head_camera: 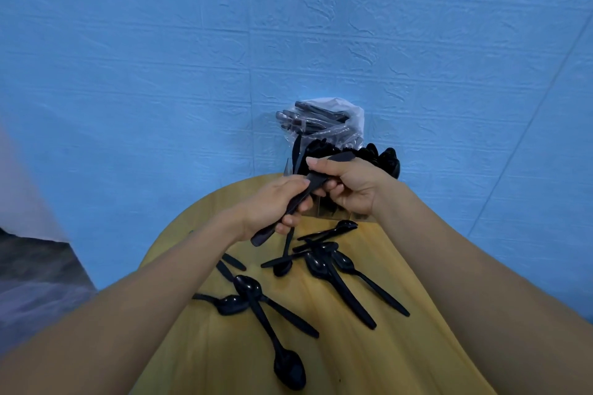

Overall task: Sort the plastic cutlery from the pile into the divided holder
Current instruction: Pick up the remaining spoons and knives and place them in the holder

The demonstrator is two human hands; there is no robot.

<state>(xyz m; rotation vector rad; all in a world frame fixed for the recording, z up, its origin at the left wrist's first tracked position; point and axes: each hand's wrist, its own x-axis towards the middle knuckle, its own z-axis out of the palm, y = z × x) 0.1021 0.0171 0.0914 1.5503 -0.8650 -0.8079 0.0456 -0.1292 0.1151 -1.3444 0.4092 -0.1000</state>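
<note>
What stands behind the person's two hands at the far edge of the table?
The clear divided holder, holding black spoons and bagged cutlery. The hands cover its lower compartments.

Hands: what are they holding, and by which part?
Left hand grips a bunch of black cutlery around mid-handle. Right hand pinches the bunch's upper ends. Which pieces these are cannot be told.

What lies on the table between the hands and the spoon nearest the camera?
In the head view, loose black spoons and other black cutlery lie scattered on the yellow table between the hands and the nearest spoon.
</note>
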